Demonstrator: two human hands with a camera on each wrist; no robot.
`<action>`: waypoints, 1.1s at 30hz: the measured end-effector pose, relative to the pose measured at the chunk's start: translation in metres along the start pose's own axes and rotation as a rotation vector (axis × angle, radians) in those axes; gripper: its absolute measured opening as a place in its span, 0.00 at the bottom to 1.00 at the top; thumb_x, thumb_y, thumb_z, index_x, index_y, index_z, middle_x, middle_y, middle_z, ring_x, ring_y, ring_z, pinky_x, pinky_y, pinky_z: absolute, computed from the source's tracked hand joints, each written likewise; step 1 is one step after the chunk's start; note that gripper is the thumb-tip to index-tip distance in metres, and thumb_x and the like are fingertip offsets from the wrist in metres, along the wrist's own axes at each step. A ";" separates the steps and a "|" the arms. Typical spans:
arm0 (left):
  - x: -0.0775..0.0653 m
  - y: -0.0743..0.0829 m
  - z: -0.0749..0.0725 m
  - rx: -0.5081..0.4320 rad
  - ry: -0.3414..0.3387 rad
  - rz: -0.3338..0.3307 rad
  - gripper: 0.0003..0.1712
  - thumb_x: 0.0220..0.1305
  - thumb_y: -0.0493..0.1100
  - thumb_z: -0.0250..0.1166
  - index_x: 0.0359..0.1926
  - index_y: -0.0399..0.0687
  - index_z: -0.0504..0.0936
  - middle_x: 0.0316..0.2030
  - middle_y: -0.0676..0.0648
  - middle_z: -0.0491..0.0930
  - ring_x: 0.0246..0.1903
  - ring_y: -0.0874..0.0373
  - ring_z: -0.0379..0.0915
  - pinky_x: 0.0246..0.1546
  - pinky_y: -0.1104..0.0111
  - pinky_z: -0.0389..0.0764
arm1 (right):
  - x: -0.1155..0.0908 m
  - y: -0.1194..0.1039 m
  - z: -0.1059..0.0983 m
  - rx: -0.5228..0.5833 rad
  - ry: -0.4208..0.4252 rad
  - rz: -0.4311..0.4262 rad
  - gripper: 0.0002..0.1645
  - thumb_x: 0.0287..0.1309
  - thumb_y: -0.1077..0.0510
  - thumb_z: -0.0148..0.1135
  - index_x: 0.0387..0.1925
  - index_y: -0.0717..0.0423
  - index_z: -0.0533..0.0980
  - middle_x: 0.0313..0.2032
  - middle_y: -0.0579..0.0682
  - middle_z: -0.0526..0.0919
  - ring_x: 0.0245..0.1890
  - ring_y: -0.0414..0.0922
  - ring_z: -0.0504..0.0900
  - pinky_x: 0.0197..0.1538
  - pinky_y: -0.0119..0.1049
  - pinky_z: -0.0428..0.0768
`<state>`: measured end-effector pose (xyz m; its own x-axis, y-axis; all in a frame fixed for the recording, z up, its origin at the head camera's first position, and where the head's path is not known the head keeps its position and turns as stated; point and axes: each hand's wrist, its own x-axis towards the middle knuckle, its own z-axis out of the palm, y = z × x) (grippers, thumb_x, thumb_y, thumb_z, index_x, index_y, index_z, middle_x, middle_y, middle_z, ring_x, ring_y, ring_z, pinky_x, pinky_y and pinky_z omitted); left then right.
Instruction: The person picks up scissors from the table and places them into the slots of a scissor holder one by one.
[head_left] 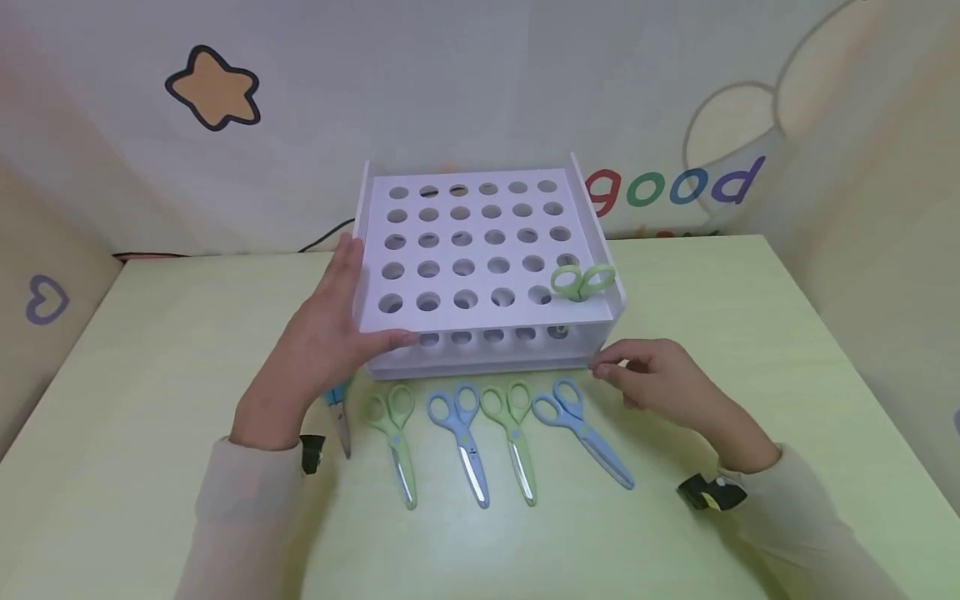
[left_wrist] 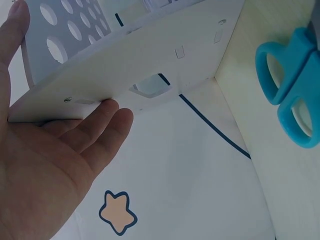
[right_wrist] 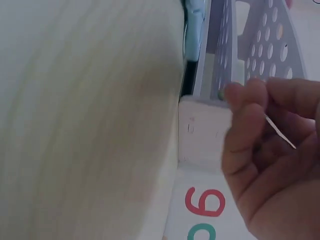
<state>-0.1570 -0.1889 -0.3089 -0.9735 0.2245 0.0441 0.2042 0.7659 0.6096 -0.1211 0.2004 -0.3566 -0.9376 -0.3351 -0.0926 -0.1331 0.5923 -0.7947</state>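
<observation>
My left hand [head_left: 318, 337] grips a white rack [head_left: 480, 312] with rows of round holes at its left side. Its thumb reaches along the front edge, and its fingers [left_wrist: 100, 125] lie on the side wall. Loosely curled and holding nothing, my right hand [head_left: 660, 375] has its fingertips right at the rack's front right corner. Green scissors [head_left: 581, 283] stand handles up in the front right hole. In front of the rack lie two green pairs of scissors [head_left: 513, 433] and two blue pairs of scissors [head_left: 463, 433], handles toward it. My left wrist partly hides teal-handled scissors [left_wrist: 295, 80].
A pale table [head_left: 172, 375] bears the rack and scissors. Behind it rises a light wall cloth [head_left: 450, 83] printed with a star [head_left: 216, 88] and coloured letters. A dark cable [head_left: 322, 236] runs along the table's back edge.
</observation>
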 end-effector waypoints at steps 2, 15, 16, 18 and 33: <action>-0.001 0.000 -0.001 -0.002 -0.006 -0.002 0.73 0.53 0.63 0.77 0.81 0.58 0.31 0.79 0.58 0.25 0.72 0.40 0.52 0.64 0.45 0.66 | 0.002 0.001 0.003 -0.008 -0.100 -0.013 0.17 0.68 0.62 0.62 0.56 0.61 0.81 0.34 0.51 0.81 0.21 0.45 0.75 0.27 0.34 0.74; -0.001 -0.001 0.000 0.002 -0.008 -0.019 0.74 0.52 0.63 0.77 0.81 0.58 0.30 0.79 0.59 0.24 0.74 0.40 0.49 0.65 0.44 0.65 | 0.004 -0.004 0.014 -0.279 -0.345 -0.129 0.43 0.58 0.72 0.62 0.74 0.49 0.67 0.44 0.50 0.75 0.41 0.47 0.72 0.44 0.40 0.75; -0.001 -0.001 0.000 0.002 -0.009 -0.016 0.74 0.52 0.63 0.77 0.81 0.58 0.30 0.79 0.58 0.24 0.74 0.40 0.48 0.65 0.44 0.64 | 0.002 -0.006 0.013 -0.302 -0.346 -0.124 0.43 0.58 0.72 0.61 0.75 0.49 0.66 0.42 0.50 0.74 0.39 0.46 0.72 0.42 0.39 0.75; 0.000 0.000 0.000 0.002 -0.009 -0.013 0.74 0.52 0.63 0.77 0.81 0.58 0.30 0.79 0.58 0.24 0.74 0.40 0.48 0.65 0.44 0.64 | -0.003 -0.009 0.012 -0.340 -0.350 -0.085 0.46 0.57 0.72 0.62 0.76 0.49 0.64 0.38 0.49 0.73 0.35 0.45 0.71 0.39 0.38 0.74; 0.001 0.001 -0.001 0.004 -0.014 -0.017 0.75 0.51 0.64 0.77 0.81 0.56 0.30 0.79 0.56 0.24 0.74 0.39 0.48 0.64 0.42 0.64 | -0.011 -0.005 0.015 -0.359 -0.234 0.020 0.35 0.62 0.61 0.67 0.68 0.58 0.68 0.30 0.46 0.74 0.32 0.44 0.72 0.40 0.41 0.73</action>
<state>-0.1577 -0.1882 -0.3073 -0.9753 0.2199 0.0226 0.1881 0.7719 0.6072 -0.1053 0.1904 -0.3610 -0.8487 -0.4537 -0.2719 -0.2580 0.8039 -0.5359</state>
